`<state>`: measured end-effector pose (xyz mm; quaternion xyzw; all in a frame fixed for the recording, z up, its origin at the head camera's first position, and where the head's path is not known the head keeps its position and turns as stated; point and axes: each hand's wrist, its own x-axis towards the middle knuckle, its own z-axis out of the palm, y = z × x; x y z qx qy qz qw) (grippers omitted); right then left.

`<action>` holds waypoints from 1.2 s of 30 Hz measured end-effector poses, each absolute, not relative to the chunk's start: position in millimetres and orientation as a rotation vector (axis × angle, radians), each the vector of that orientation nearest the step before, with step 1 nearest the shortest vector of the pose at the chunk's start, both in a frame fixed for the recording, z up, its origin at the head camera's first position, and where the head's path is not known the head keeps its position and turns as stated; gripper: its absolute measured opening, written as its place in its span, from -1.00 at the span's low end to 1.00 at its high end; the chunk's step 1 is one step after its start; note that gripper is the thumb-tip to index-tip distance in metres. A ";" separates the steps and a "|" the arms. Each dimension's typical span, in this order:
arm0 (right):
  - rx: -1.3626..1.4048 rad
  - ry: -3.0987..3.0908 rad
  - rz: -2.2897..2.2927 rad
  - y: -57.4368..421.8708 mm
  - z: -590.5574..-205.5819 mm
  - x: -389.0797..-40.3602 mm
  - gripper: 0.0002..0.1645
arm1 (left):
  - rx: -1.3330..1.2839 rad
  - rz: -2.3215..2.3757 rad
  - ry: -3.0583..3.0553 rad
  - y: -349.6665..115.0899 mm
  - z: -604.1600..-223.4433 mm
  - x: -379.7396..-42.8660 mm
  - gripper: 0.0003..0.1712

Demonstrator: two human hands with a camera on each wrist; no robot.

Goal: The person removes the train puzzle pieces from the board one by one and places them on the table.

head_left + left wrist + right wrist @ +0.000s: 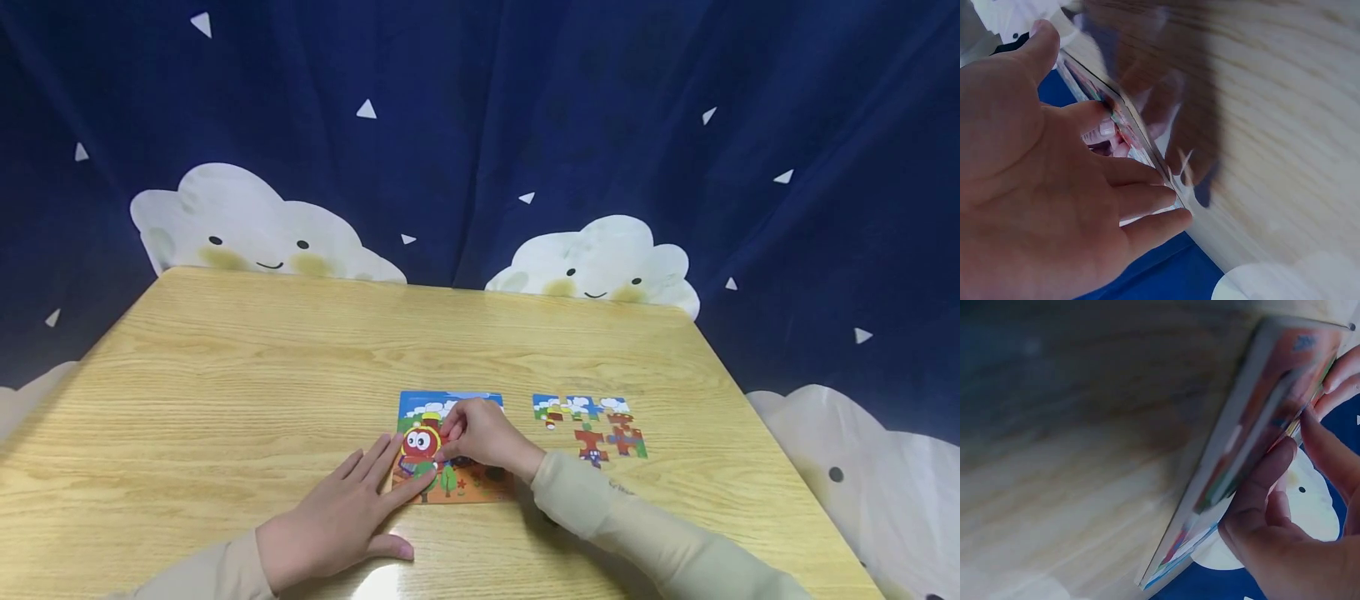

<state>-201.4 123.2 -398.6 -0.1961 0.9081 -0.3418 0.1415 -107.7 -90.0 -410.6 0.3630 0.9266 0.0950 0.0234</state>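
A jigsaw puzzle board (476, 493) with a red, big-eyed cartoon train picture lies on the table. Over its middle, my right hand (483, 435) has its fingers curled, thumb and forefinger pinching a puzzle piece at the picture's surface; the fingers hide most of the piece. The right wrist view shows these fingertips right at the board (1254, 419). My left hand (341, 517) reaches in from the lower left with fingers extended, fingertips resting on the board's left side. In the left wrist view, the left hand (1054, 169) lies along the board's edge, its thumb spread away.
Several loose puzzle pieces (590, 443) lie on the wooden table (262, 358) to the right of the board, some grouped together. Behind the table hangs a dark blue curtain (450, 150) printed with white clouds and small triangles.
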 end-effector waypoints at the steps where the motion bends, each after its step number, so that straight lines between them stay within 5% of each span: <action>1: -0.560 2.622 -0.987 123.0 -398.6 -201.4 -0.75 | 1.123 0.282 2.871 -89.9 -410.9 -107.6 -0.08; 21: -0.484 2.564 -1.177 125.8 -397.6 -202.5 -0.67 | 1.100 0.292 2.843 -87.5 -412.0 -109.8 -0.06; 36: -0.438 2.464 -1.275 212.3 -390.9 -206.2 -0.73 | 1.068 0.360 2.814 -90.6 -408.8 -109.6 -0.06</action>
